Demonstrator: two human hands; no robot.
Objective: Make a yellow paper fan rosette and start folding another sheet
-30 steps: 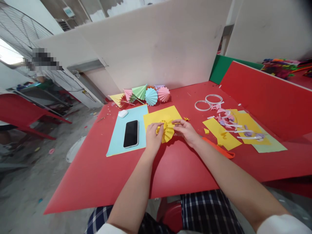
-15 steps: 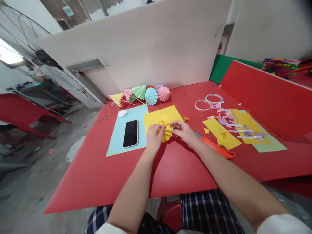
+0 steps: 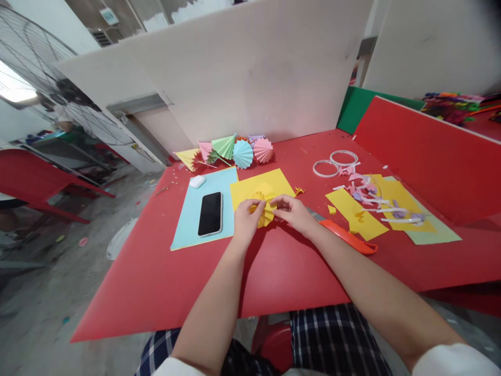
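Note:
A pleated yellow paper rosette (image 3: 266, 215) is held between my two hands, above the near edge of a yellow paper sheet (image 3: 270, 183). My left hand (image 3: 247, 216) pinches its left side with thumb and fingers. On the other side, my right hand (image 3: 291, 210) is closed on its right edge, thumb against fingertips. Parts of the rosette are hidden behind the fingers. Orange-handled scissors (image 3: 348, 236) lie by my right forearm, their blades partly covered by it.
A phone (image 3: 210, 214) and a white case (image 3: 197, 181) rest on light blue paper (image 3: 183, 224). Folded paper fans (image 3: 242, 154) stand at the back. Two tape rolls (image 3: 325, 168), paper scraps (image 3: 368, 189) and yellow strips (image 3: 357, 214) lie right. A red board (image 3: 426, 162) leans there.
The hands have shifted very slightly up and left, and the fingers have changed their hold on the yellow rosette a little. The other things on the table stay put.

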